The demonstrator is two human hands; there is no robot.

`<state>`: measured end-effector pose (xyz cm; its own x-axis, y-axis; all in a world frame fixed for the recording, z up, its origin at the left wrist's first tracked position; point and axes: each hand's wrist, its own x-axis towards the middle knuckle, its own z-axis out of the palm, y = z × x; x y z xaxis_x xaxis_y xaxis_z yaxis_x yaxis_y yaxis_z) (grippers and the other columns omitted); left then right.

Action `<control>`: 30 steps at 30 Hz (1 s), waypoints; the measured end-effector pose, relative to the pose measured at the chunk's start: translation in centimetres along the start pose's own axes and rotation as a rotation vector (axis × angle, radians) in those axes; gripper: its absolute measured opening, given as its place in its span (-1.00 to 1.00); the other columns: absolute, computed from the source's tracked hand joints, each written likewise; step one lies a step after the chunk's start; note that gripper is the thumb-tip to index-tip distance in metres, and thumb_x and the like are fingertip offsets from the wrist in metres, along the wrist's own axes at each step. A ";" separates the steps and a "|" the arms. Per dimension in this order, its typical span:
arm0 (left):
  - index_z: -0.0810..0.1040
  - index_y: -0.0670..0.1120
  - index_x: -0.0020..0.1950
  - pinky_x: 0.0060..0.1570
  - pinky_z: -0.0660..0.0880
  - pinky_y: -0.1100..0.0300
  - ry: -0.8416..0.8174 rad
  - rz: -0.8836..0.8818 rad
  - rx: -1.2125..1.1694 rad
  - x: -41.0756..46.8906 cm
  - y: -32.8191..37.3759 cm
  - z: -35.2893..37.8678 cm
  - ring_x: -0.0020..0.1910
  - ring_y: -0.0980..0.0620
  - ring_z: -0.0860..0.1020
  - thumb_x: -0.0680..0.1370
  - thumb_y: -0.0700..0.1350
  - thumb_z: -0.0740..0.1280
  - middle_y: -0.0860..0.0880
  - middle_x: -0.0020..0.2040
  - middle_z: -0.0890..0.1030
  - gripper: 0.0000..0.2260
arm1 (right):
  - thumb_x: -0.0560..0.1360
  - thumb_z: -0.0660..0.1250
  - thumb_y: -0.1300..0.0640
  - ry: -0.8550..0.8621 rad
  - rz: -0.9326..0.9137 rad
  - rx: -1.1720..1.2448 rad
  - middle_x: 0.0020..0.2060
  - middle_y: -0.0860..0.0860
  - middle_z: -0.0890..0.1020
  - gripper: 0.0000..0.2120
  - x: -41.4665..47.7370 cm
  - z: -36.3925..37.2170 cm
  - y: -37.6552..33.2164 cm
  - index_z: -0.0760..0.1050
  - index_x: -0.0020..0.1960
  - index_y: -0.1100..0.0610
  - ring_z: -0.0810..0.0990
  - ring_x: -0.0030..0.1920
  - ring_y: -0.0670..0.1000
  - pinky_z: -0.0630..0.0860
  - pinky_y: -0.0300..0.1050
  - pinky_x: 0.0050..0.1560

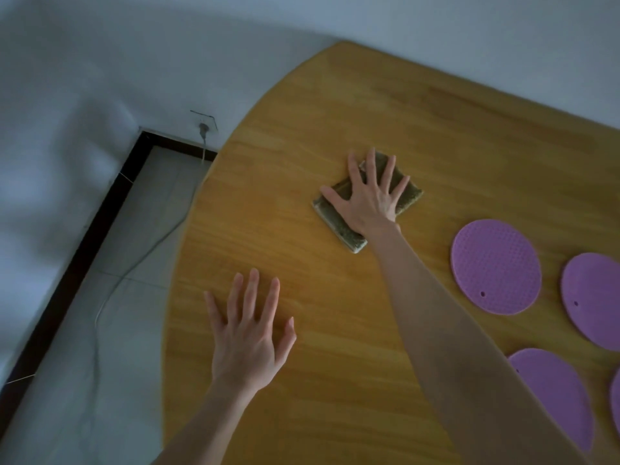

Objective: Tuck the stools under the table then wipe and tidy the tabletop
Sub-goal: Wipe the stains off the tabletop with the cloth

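A folded olive-green cloth (342, 234) of coarse, nubbly weave is pressed flat against the wooden table (436, 135) by the right hand (367, 196). The fingers are spread straight across the cloth and curl round nothing. The cloth lies towards the table's rounded left end; one corner shows below the wrist and one edge beyond the fingertips. The left hand (248, 333) is held palm-down at the bare wood nearer the body, its fingers straight and slightly parted with nothing in them; whether the surface is touched cannot be told. The tabletop is of warm yellow timber, marked by long grain lines and bounded by a curved edge. Right of the cloth and apart from it, round lilac mats are laid on the wood: a first mat (496, 266), a second mat (593, 300) and a third mat (553, 394). Each is thin, and the first is dimpled like honeycomb and pierced by a small hole near the rim. Beyond the table edge are pale floor tiles (134, 297), a dark skirting (77, 250), a wall socket (203, 127) and a pale cable (147, 253) trailing from it.
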<state>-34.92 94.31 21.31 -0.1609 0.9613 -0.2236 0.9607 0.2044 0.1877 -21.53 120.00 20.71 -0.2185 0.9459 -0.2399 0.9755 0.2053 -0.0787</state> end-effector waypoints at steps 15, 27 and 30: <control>0.33 -0.04 0.40 0.37 -0.01 -0.37 0.107 0.019 -0.052 -0.2 -0.3 0.6 0.45 -0.21 0.23 0.52 0.23 0.08 -0.19 0.44 0.31 -0.45 | 0.34 -0.28 -0.56 0.006 -0.097 -0.088 0.55 -0.02 -0.24 -0.13 -6.4 1.9 0.3 -0.22 0.54 -0.16 -0.30 0.51 0.22 -0.29 0.40 0.41; 0.49 -0.20 0.18 0.30 0.25 -0.33 0.381 -0.085 -0.302 -5.1 -1.1 -0.6 0.22 -0.24 0.46 0.56 0.01 0.15 -0.22 0.25 0.49 -0.65 | 0.39 -0.23 -0.53 0.009 -0.225 -0.074 0.56 0.00 -0.21 -0.17 -17.8 5.6 -5.1 -0.22 0.54 -0.15 -0.29 0.51 0.23 -0.31 0.40 0.39; 0.49 -0.21 0.22 0.30 0.25 -0.32 0.337 -0.110 -0.208 -8.3 -2.3 0.3 0.22 -0.27 0.46 0.55 0.02 0.14 -0.24 0.24 0.50 -0.60 | 0.38 -0.24 -0.55 0.021 -0.168 -0.067 0.56 -0.02 -0.22 -0.16 -20.6 5.9 -2.6 -0.22 0.54 -0.15 -0.29 0.52 0.20 -0.30 0.37 0.40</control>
<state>-35.76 85.76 22.43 -0.3585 0.9312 0.0664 0.8728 0.3091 0.3777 -19.73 98.53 20.19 -0.3789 0.9015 -0.2089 0.9249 0.3768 -0.0513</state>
